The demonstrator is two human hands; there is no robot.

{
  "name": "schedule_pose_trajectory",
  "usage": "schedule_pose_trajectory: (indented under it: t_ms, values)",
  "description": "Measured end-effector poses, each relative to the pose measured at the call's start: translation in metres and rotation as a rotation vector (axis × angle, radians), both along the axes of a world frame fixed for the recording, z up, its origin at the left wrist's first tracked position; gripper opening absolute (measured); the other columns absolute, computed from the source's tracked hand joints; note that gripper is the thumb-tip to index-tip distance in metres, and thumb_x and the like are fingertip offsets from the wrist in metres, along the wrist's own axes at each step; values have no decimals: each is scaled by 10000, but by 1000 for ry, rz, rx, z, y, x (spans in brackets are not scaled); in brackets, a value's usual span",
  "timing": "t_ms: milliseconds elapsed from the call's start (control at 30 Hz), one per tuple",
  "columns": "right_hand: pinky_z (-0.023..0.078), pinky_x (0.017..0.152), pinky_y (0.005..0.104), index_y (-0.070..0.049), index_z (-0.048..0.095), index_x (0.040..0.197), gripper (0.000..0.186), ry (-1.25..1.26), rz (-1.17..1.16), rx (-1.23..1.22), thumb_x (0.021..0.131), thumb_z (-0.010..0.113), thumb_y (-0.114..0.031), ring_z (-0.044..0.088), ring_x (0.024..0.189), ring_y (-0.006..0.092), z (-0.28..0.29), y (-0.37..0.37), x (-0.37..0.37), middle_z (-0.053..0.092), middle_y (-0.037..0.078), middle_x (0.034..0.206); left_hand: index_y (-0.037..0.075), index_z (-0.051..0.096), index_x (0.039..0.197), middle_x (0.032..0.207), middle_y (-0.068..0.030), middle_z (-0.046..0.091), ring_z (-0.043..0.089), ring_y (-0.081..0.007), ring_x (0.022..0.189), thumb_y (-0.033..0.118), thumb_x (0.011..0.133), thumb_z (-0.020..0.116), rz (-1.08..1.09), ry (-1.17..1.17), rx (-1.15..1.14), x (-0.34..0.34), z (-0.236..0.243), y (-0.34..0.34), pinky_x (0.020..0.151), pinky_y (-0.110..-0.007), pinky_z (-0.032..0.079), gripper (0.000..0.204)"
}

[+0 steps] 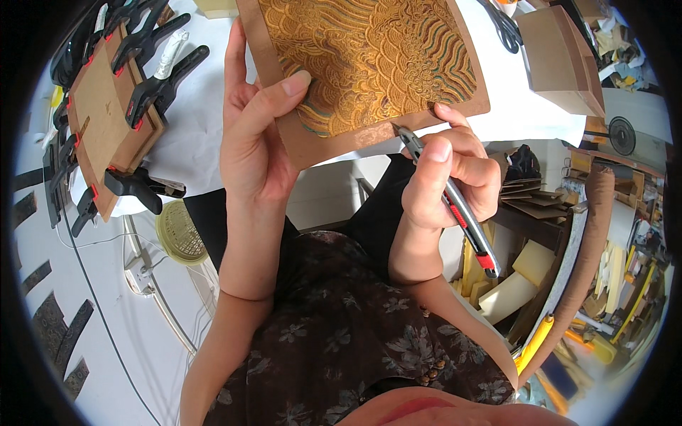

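Observation:
My left hand (256, 121) grips the left side of a brown board panel (341, 147), thumb on top and fingers behind it. A gold fabric with raised wave and scale patterns (369, 53) covers the panel's middle, leaving a plain brown border with rounded corners. In my right hand (455, 170) is a box cutter (465, 220) with a grey body and red parts. Its tip meets the lower border, close to the fabric's edge. One finger of that hand also touches the panel's lower right edge. The panel is held up, tilted, above the white-covered table.
At the left, black spring clamps (160, 89) squeeze a stack of brown boards (106, 113). A brown box (558, 57) and a black cable (503, 27) lie on the white table cover (192, 135) at the right. Below are a yellow-green basket (181, 234) and shelves of board scraps (533, 199).

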State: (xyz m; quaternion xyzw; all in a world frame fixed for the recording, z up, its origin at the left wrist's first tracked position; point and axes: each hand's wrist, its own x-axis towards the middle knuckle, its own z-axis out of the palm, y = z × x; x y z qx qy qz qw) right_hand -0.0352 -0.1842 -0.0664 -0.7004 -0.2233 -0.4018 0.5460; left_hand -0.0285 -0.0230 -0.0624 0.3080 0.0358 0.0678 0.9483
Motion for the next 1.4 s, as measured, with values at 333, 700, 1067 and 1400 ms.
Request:
schedule_pose_trajectory:
  t_ms: [333, 700, 1067, 1400]
  values:
    - [569, 728, 415, -41, 459, 651, 269, -10, 27, 28, 794, 686, -21, 610, 558, 189, 1, 1, 2, 604, 105, 591, 58, 268, 1441, 1378, -134, 418, 440, -279, 1264, -45, 784, 541, 39, -12, 54, 1, 0, -1, 1064, -421, 382, 718]
    - [575, 723, 411, -33, 447, 646, 281, -31, -4, 36, 802, 681, -16, 618, 569, 192, -1, 2, 5, 606, 111, 597, 106, 234, 1468, 1417, -114, 379, 409, -279, 1290, -74, 790, 516, 54, -34, 55, 1, 1, -1, 1076, -434, 367, 756]
    - [581, 702, 404, -30, 435, 646, 290, -33, -11, 34, 813, 671, -8, 635, 586, 210, -1, 2, 5, 607, 134, 600, 104, 234, 1469, 1416, -112, 380, 405, -275, 1293, -67, 788, 520, 59, -36, 83, 2, 2, -2, 1077, -428, 365, 758]
    - [568, 604, 337, -54, 361, 774, 235, -45, -56, 333, 927, 525, -126, 432, 449, 86, 4, -11, 7, 487, 87, 533, 67, 266, 1417, 1209, -144, 552, 579, -255, 1099, -88, 792, 575, -41, 7, -95, 3, -1, 4, 946, -408, 498, 714]
